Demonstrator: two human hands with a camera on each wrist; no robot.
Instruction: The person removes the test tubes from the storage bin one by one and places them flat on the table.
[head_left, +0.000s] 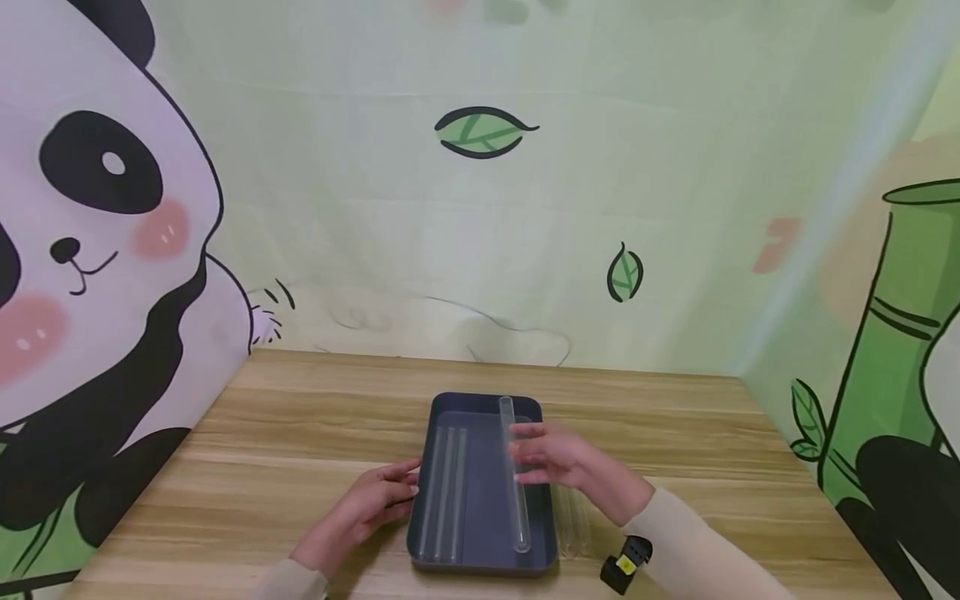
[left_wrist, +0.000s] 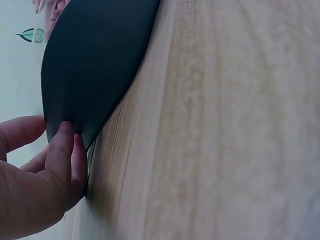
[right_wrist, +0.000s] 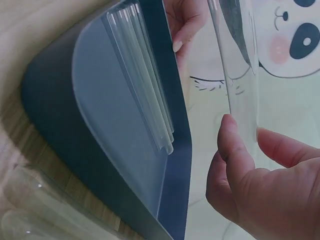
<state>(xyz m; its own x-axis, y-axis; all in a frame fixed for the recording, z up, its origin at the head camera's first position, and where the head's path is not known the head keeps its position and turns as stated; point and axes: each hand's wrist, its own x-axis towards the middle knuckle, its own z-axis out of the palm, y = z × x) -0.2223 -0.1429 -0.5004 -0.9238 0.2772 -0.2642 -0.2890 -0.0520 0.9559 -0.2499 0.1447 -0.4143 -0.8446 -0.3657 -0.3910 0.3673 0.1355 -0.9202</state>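
Observation:
A dark blue rectangular tray lies on the wooden table. Several clear test tubes lie side by side along its left wall. Over the tray's right half, my right hand pinches another clear test tube between thumb and fingers; the right wrist view shows this tube raised above the rim. On the other side, my left hand touches the tray's outer left wall with its fingertips, as the left wrist view also shows at the dark wall.
More clear test tubes lie on the table just right of the tray, partly under my right forearm. The wooden table runs back to a printed cloth with a panda and leaves. A black wrist device sits at my right wrist.

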